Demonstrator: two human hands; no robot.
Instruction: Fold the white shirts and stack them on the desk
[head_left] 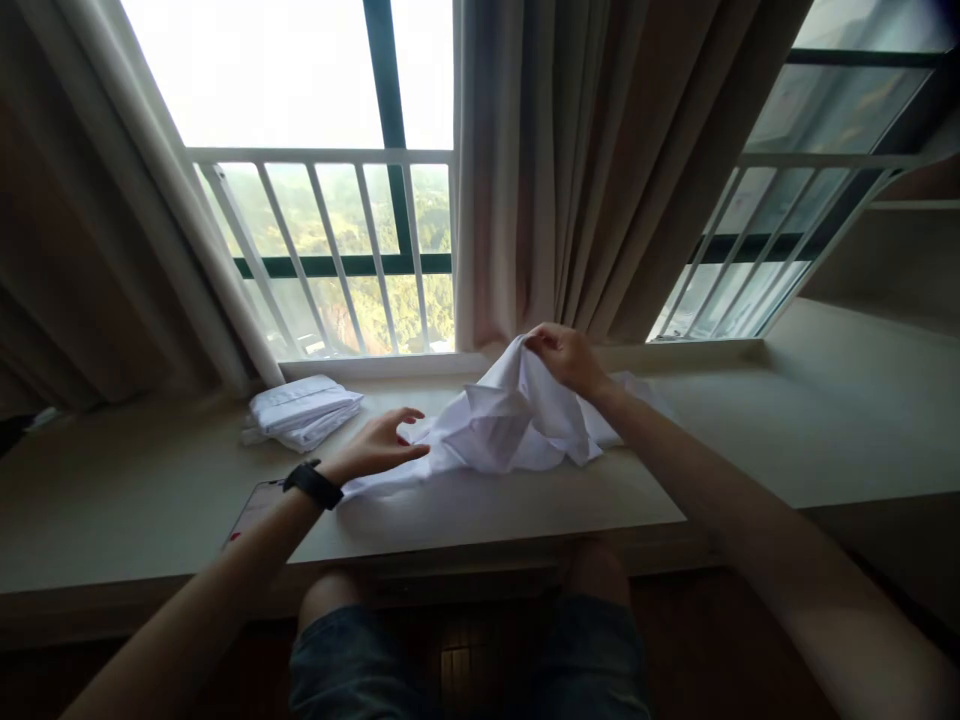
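While the loose white cloth garment lies crumpled near the middle of the pale window ledge, the right hand pinches a raised peak of it toward the ledge's back edge, fingers closed on the fabric and lifting it into a soft tent. The left hand — a black wristband on its wrist — rests on the garment's flat left end closer to the front edge, fingers spread and relaxed, gripping nothing, only touching the cloth.

The garment looks thin, light and limp: it sags in folds from the pinch and would probably slide easily on the smooth ledge. It seems best taken at an edge, seam or corner rather than in the bunched middle — a judgement from how it drapes.

Toward the ledge's left end, near the back edge, sits a small stack of folded white cloth, well apart from both hands. A flat white card-like thing lies at the front edge, partly under the left forearm; what it is cannot be told. Beige curtains hang behind.
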